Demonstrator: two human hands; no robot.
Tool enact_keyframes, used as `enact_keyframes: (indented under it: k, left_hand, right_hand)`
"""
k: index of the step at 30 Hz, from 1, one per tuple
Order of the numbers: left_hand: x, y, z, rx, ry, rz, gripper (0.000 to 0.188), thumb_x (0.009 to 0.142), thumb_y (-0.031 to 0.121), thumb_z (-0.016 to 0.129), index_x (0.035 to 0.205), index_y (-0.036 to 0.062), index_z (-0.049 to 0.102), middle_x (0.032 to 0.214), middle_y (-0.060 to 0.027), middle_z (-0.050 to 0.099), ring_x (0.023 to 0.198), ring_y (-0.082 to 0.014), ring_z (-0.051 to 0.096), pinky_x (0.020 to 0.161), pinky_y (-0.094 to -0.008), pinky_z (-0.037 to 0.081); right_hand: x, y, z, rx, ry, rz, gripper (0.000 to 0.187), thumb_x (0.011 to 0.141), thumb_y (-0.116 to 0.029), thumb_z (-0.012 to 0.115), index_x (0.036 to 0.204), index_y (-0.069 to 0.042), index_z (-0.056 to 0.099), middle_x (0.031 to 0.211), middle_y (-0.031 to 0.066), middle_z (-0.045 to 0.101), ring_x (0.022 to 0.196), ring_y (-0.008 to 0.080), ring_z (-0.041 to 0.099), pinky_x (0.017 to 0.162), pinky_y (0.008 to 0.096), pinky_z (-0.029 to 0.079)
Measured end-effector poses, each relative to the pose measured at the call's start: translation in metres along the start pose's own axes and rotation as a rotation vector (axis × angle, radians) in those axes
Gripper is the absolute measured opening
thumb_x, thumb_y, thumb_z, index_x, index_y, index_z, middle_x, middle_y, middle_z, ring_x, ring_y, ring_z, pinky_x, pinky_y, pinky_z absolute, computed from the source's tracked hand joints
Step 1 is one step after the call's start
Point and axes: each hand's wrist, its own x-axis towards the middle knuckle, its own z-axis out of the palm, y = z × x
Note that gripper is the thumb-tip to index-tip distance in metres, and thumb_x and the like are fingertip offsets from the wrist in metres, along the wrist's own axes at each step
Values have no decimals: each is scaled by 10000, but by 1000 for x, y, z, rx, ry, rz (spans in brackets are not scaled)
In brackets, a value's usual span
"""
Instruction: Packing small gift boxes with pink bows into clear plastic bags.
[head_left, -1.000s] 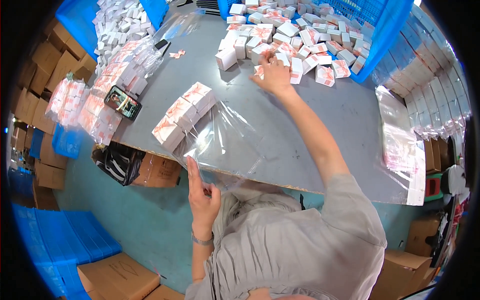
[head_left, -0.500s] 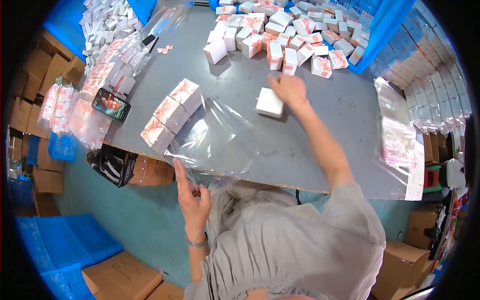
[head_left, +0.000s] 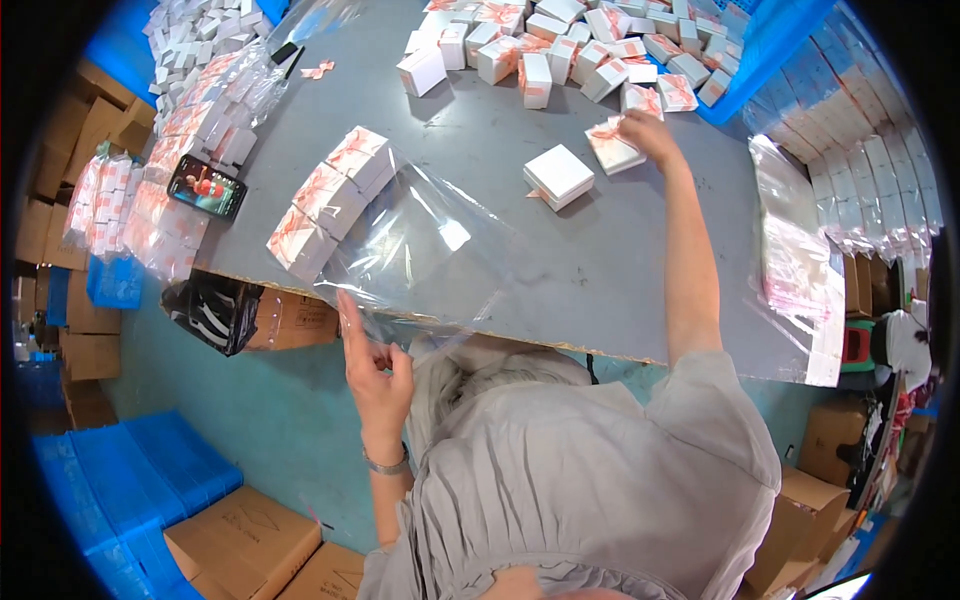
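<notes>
My left hand (head_left: 375, 380) is at the table's front edge, its index finger stretched against the near edge of a clear plastic bag (head_left: 420, 250), thumb apart and other fingers bent. A row of white gift boxes with pink ribbon bows (head_left: 327, 200) stands at the bag's left, the bag's film spreading rightward from it. Further right, my right hand (head_left: 652, 138) has its fingers closed on a ribboned gift box (head_left: 612, 148), which rests on the table. Just left of that box sits a plain-topped white box (head_left: 560, 175), a pink ribbon end poking out at its lower left.
Many loose gift boxes (head_left: 535, 80) spill from a blue crate (head_left: 765, 60) at the back. Flat clear bags (head_left: 790, 240) lie at the right edge. A phone (head_left: 207, 187) leans on bagged boxes (head_left: 175, 230) at left. Cartons (head_left: 245, 540) stand on the floor.
My right hand has moved right from the white box and now grips a ribboned box. The white box sits turned, with a ribbon end showing. My left hand stays at the bag's edge.
</notes>
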Motion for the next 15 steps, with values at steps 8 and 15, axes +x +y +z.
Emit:
enact_keyframes:
  k: [8, 15]
  left_hand:
    - [-2, 5, -5, 21, -11, 2, 878, 732, -115, 508, 1554, 61, 255, 1596, -180, 287, 601, -115, 511, 572, -234, 472]
    - [-5, 0, -6, 12, -30, 44, 827, 768, -94, 510, 1545, 49, 269, 1600, -149, 292, 654, -128, 538, 578, -235, 474]
  right_hand:
    - [-87, -43, 36, -359, 289, -126, 526, 787, -439, 724, 1224, -168, 618, 1245, 174, 595, 1193, 337, 556, 973, 423, 468]
    - [-120, -109, 37, -163, 314, -121, 441, 807, -303, 720, 1207, -151, 611, 1222, 143, 585, 1130, 328, 573, 941, 438, 486]
